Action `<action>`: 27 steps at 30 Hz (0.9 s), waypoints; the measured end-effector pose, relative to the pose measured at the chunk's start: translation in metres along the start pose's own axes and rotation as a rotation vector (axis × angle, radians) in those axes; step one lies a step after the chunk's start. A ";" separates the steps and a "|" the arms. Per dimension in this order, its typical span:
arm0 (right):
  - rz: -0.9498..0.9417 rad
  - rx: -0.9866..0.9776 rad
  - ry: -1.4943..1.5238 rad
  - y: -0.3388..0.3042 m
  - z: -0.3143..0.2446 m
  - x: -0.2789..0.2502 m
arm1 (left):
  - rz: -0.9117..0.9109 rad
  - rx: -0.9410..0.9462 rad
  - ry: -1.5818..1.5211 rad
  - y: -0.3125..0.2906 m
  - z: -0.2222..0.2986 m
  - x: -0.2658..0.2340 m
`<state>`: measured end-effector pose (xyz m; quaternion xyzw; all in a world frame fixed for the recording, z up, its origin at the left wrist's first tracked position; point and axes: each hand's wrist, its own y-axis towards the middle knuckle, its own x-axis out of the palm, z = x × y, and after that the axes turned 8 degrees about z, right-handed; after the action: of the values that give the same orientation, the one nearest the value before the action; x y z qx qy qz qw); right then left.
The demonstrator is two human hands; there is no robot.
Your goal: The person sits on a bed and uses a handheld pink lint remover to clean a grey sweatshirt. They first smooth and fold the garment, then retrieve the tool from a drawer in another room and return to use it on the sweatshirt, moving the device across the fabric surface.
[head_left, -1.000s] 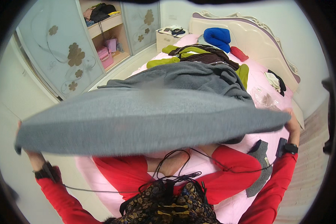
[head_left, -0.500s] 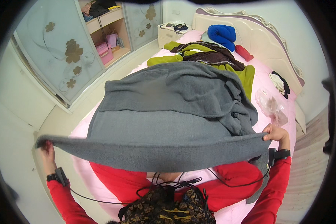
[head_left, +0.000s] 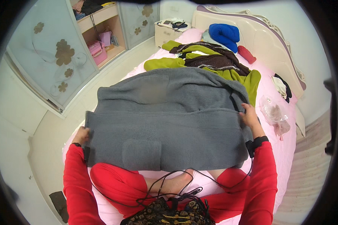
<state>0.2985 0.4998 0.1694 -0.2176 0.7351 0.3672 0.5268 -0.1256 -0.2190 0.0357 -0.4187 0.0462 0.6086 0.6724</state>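
A grey fleece robe (head_left: pixel 199 138) lies spread over the bed in front of me, its near panel folded down flat with a patch pocket (head_left: pixel 142 154) facing up. At its left edge my left hand (head_left: pixel 82 135) has its fingers closed on the cloth, a little blurred. My right hand (head_left: pixel 250 118) rests at the robe's right side, fingers apart and touching the cloth near a fold line. The robe's near edge lies just in front of my crossed legs in red trousers (head_left: pixel 118 182).
Beyond the robe lie olive-green and dark brown clothes (head_left: pixel 210 62), a blue folded bundle (head_left: pixel 224 35) and a red roll (head_left: pixel 246 54). A clear plastic bag (head_left: pixel 275 114) sits at the right. Black cables (head_left: pixel 161 182) cross my lap. An open wardrobe (head_left: pixel 101 41) stands far left.
The near panel, held up and stretched between both hands before, now lies flat with its pocket showing. Both hands moved inward, and the right hand moved farther away from me and opened.
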 end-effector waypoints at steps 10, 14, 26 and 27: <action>-0.222 -0.592 0.091 -0.078 -0.164 0.067 | 0.112 1.397 0.438 -0.103 0.083 0.179; -0.502 -0.470 -0.013 -0.096 -0.205 0.099 | -0.105 1.533 0.228 -0.177 0.110 0.287; -0.480 -0.360 -0.026 -0.106 -0.188 0.115 | 0.084 1.458 0.406 -0.179 0.104 0.354; -0.480 -0.356 -0.012 -0.106 -0.188 0.115 | 0.097 1.473 0.445 -0.179 0.104 0.355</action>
<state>0.2178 0.2955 0.0622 -0.4718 0.5837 0.3566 0.5563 0.0724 0.1387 -0.0097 0.0268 0.5917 0.3513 0.7251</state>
